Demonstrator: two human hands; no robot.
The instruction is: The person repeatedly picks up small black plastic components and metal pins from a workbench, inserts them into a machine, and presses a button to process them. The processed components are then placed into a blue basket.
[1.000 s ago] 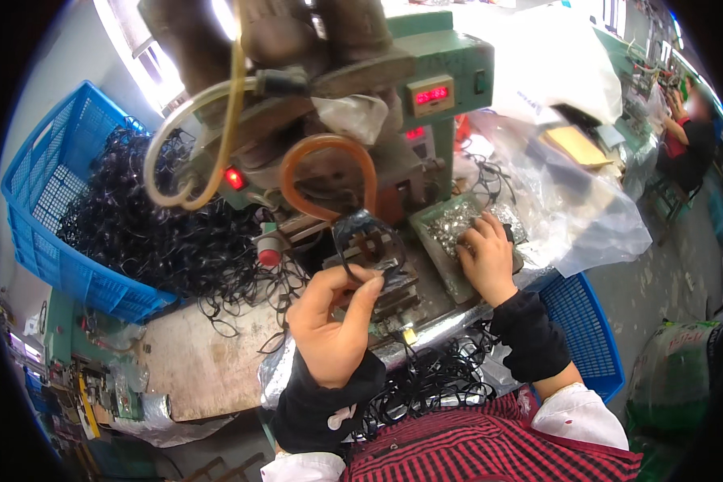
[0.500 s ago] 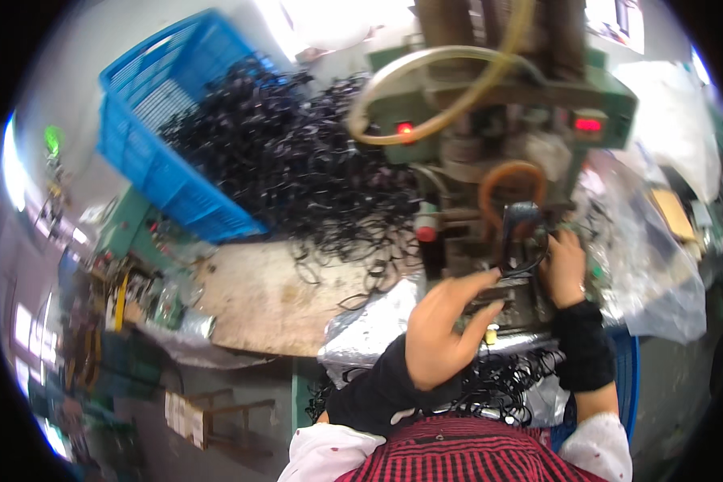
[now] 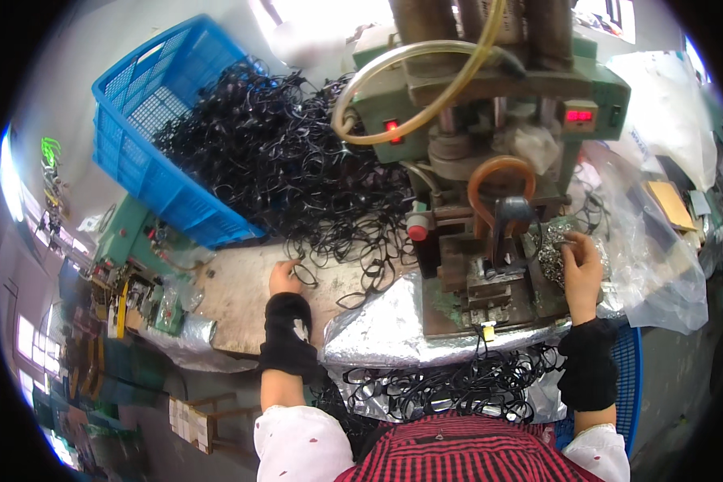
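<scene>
My left hand (image 3: 285,279) is at the near edge of a heap of thin black loops (image 3: 289,153) on the wooden tabletop. Its fingers are closed on one black loop (image 3: 308,275). My right hand (image 3: 584,271) is just right of a green press machine (image 3: 426,309), beside a patch of small metallic scraps (image 3: 551,255). Its thumb and fingers are curled together; whatever lies between them is too small to make out. A black curved piece (image 3: 512,213) stands at the press's working spot, below a brown ring-shaped hose (image 3: 502,165).
A tipped blue crate (image 3: 157,173) spills the loops across the wooden table (image 3: 249,309). Silver foil (image 3: 377,325) covers the front edge. More loops (image 3: 458,381) lie below, near my lap. Clear plastic bags (image 3: 651,273) are at the right, and a wooden stool (image 3: 193,422) stands at lower left.
My left hand has swung left from the front of the press to the loop heap. My right hand has drawn slightly right and nearer, away from the black curved piece.
</scene>
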